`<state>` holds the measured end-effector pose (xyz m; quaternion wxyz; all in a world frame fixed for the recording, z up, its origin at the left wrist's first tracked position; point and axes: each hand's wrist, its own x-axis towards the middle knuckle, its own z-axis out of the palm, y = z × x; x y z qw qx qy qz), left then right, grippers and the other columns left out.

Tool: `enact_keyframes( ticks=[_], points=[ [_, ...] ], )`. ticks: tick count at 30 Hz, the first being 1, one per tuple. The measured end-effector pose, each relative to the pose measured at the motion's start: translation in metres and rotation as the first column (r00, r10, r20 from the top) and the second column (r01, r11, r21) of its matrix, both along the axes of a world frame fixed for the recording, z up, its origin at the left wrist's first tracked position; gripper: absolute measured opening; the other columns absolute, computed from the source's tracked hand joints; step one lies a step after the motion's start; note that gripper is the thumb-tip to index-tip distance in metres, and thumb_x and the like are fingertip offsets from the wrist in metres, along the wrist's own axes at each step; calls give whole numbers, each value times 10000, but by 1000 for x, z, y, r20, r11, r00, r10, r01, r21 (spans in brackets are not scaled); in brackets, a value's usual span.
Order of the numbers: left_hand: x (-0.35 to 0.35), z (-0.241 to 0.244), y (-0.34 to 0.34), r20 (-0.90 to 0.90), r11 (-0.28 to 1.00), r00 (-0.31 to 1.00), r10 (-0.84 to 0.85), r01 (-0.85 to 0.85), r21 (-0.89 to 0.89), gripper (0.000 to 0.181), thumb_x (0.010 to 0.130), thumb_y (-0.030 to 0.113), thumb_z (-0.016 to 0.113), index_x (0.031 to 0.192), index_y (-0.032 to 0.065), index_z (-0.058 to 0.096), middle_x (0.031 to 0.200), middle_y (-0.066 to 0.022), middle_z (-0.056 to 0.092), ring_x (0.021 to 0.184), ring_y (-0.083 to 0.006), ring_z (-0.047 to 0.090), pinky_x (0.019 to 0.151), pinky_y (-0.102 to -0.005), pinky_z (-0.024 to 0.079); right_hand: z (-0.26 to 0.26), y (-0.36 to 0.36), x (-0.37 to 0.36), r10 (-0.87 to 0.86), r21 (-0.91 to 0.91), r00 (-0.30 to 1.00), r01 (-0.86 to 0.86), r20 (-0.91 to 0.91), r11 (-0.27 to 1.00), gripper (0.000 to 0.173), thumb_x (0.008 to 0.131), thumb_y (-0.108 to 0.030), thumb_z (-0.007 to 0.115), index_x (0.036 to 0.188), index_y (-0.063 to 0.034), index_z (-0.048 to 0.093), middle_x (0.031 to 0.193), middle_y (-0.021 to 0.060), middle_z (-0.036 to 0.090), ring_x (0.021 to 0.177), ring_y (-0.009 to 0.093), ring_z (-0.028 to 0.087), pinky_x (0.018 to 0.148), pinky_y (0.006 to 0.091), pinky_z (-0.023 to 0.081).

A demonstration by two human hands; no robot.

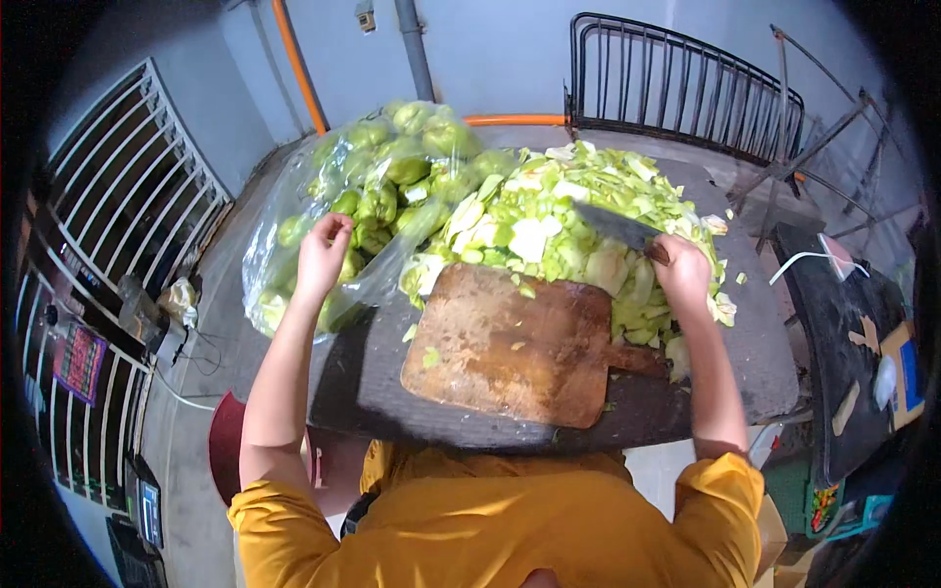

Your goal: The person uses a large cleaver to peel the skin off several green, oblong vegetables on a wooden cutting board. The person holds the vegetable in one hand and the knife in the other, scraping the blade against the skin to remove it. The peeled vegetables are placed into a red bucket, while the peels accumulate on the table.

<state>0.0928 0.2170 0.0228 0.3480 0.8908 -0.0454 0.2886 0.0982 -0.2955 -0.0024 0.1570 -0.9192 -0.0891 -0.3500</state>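
My right hand (682, 270) is closed around the wooden handle of a broad-bladed knife (614, 223). Its blade points left over a large heap of sliced pale-green chayote (581, 187). My left hand (324, 250) is at the opening of a clear plastic bag (268, 246) filled with whole green chayotes (408, 169). Its fingers are curled and I see nothing held in them; whether they touch the bag or a chayote I cannot tell. In front of me lies a worn wooden cutting board (507, 345) with a few green scraps on it, its handle towards the right.
The dark table (353, 389) carries the bag, the heap and the board. Loose slices lie by its right edge. A dark side table (831, 309) stands at right with a cardboard box (900, 375). A maroon plastic chair (226, 441) is at lower left. Black metal railing (684, 88) leans at the back wall.
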Motion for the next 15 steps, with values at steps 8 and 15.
enact_keyframes(
  ticks=[8,15],
  points=[
    [111,-3,-23,22,877,958,285,-270,398,453,745,306,676,1094,29,597,1100,-216,588,1054,-357,544,912,-414,439,-26,61,0,-21,549,990,-61,142,833,429,781,-121,674,1174,-14,540,1036,177,594,961,334,583,820,416,474],
    [186,10,-39,-197,960,963,183,-133,245,925,578,315,840,1320,31,366,1234,-252,485,1138,-376,486,948,-431,414,-44,62,3,119,322,949,-214,292,922,367,757,-101,674,1085,5,548,966,142,580,815,324,553,711,411,460]
  ],
)
